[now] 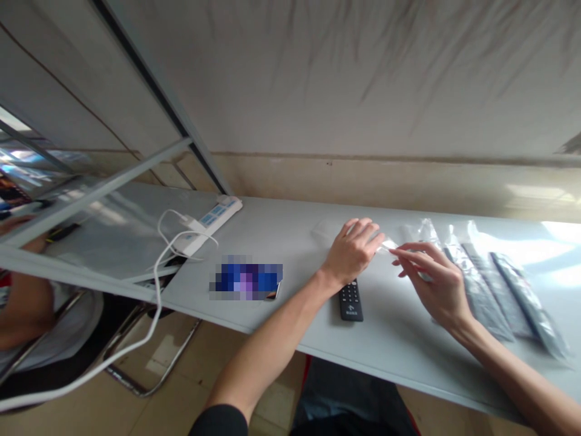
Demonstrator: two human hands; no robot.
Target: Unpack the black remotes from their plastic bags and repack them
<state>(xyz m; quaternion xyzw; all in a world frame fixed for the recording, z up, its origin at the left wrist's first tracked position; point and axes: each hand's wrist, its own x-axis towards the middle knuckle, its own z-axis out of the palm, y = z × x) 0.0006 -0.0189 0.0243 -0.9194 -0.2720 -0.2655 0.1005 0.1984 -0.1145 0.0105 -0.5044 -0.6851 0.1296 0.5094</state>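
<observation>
Black remote control (351,300): slim, with rows of small buttons and white print at its near end; lies flat on the bench just below the left hand, its far end hidden under the wrist.
Bench (290,242): pale grey, long, set against the wall.
Clear plastic bag (389,245): thin, glossy, small part showing between the two hands, raised a little above the bench top.
Left hand (351,251): grip clenched, knuckles up, fingers curled onto the left end of the clear plastic bag.
Right hand (438,281): grip half-closed, fingers long and pointed left, tips pinching the right end of the same bag.
Bagged remotes (494,284): several dark remotes, each in its own clear sleeve, lying side by side to the right of the right hand, slanting away.
Phone (247,278): blurred blue screen, flat on the bench well left of the left hand.
Power strip (213,221): white, at the far left of the bench, with a white cable (157,290) plugged in and hanging over the edge.
Another person's arm (22,303): at the far left, beyond a metal frame.
</observation>
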